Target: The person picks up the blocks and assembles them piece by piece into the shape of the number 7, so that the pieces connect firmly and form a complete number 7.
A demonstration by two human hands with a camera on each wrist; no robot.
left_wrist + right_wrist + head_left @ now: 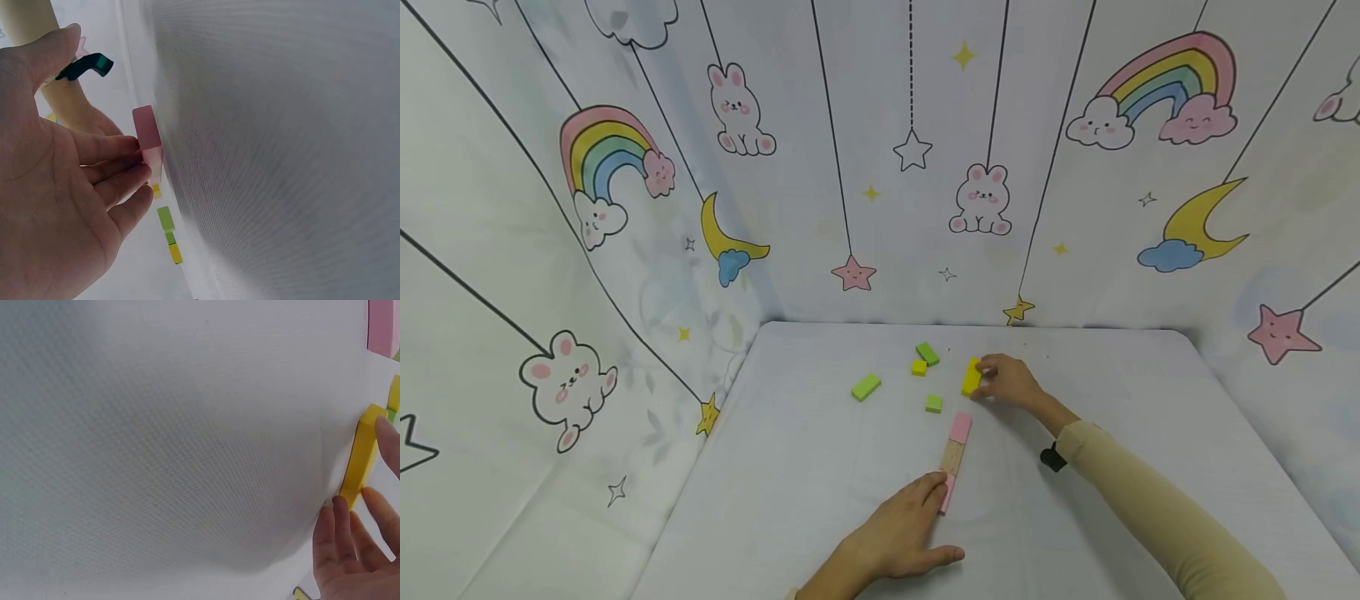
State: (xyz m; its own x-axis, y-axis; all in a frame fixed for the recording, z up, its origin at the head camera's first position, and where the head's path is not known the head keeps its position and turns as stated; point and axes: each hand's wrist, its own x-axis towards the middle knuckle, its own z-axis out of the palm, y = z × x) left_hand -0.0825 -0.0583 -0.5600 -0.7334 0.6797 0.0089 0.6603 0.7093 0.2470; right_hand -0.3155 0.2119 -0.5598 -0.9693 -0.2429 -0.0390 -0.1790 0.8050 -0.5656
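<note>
On the white table a row of blocks runs end to end: a pink block (960,427) at the far end, a bare wood block (952,457) in the middle, and another pink block (147,128) nearest me. My left hand (904,527) rests its fairly straight fingertips against the near pink block, thumb spread away from it. Farther right, my right hand (1013,383) pinches a long yellow block (972,377) by its ends. In the right wrist view the thumb lies at one end of that yellow block (360,456) and fingers at the other.
Left of the yellow block lie a small green block (933,404), a longer green block (866,387), a small yellow block (919,367) and another green block (928,354). A printed white cloth (895,225) stands behind the table. A dark device (1053,457) is on the right wrist.
</note>
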